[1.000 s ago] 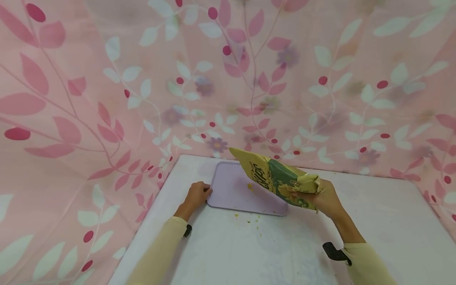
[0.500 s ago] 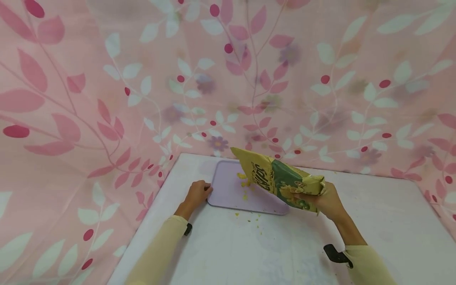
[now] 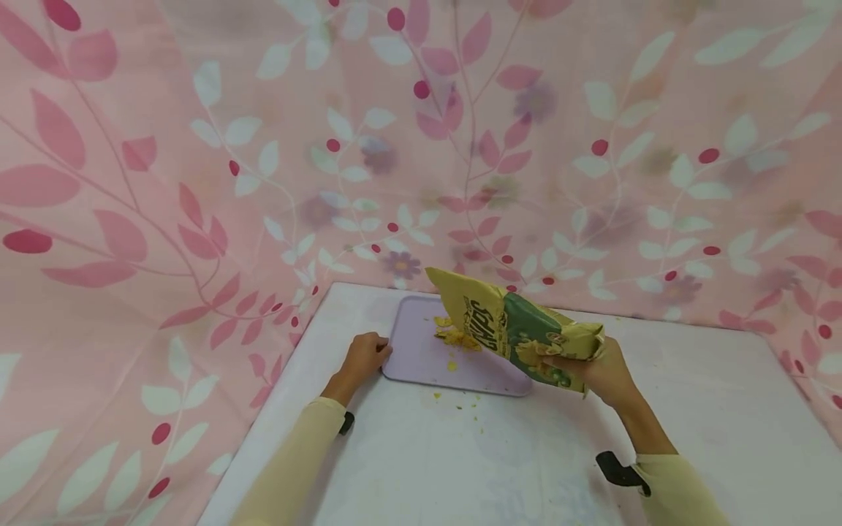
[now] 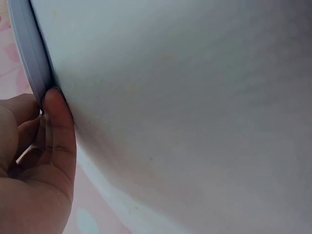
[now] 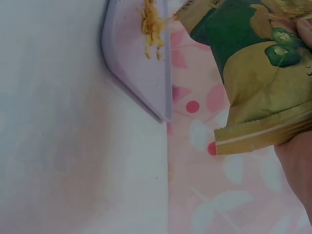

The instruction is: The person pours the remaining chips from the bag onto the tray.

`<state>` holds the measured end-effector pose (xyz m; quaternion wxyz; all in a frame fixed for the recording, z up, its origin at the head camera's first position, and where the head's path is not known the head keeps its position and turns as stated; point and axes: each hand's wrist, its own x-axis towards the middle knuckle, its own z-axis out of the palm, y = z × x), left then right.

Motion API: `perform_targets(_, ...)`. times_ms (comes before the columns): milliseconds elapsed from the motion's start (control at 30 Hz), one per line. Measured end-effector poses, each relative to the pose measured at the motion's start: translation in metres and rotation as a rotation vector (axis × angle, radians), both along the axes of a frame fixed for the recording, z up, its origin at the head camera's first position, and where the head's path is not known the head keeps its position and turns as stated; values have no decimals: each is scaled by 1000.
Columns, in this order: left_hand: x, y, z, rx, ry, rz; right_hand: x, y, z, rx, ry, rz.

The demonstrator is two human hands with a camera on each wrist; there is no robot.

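Nearest to us, two cream sleeves (image 3: 296, 460) reach in over the near part of the white table (image 3: 500, 467), a black piece (image 3: 618, 469) at the right cuff. Beyond them, we find small yellow crumbs (image 3: 437, 395) on the table, just before the near edge of a lilac tray (image 3: 416, 358). The tray lies toward the table's far left corner. At its left edge we note the left hand (image 3: 358, 359), the fingers pinching the rim. The right hand (image 3: 607, 367) grips the crimped end of a yellow and green snack bag (image 3: 520, 329); we see a thumb on the printed front, the other fingers mostly hidden. The bag is held tilted above the tray, its other end over a small heap of yellow chips (image 3: 454, 337). Past the table's far edge we see a pink cloth (image 3: 395, 146) patterned with leaves.
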<state>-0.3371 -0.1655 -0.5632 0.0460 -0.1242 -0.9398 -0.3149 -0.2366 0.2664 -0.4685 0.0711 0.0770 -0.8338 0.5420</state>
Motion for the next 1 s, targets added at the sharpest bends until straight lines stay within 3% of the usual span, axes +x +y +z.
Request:
perform_targets(67, 0, 0, 0, -8, 3, -2, -2, 4, -6, -4, 12, -8)
perform_targets(200, 1, 0, 1, -10, 17, -11, 0, 2, 9, -157, 168, 91)
perform_targets(267, 2, -1, 3, -10, 20, -15, 2, 0, 17, -201, 198, 134)
perform_targets(333, 2, -1, 3, -11, 25, -17, 5, -4, 21, -177, 178, 138)
perform_targets(467, 3, -1, 3, -4, 15, -4, 11, -7, 21, -49, 8, 49)
perform_targets(533, 3, 0, 3, -4, -6, 4, 12, -6, 20, -61, -10, 39)
perform_targets(600, 4, 0, 4, -1, -32, 13, 11, -3, 18, -113, 26, 59)
perform_targets(733, 3, 3, 5, 59, -80, 43, 3, 5, 13, -276, 181, 181)
perform_targets(800, 2, 3, 5, 106, -99, 65, 0, 6, 10, -257, 178, 174)
perform_targets(933, -1, 2, 4, 134, -122, 92, 4, 3, 13, -76, 25, 57)
perform_targets(1000, -2, 2, 3, 139, -136, 90, 7, 1, 17, -46, -3, 44)
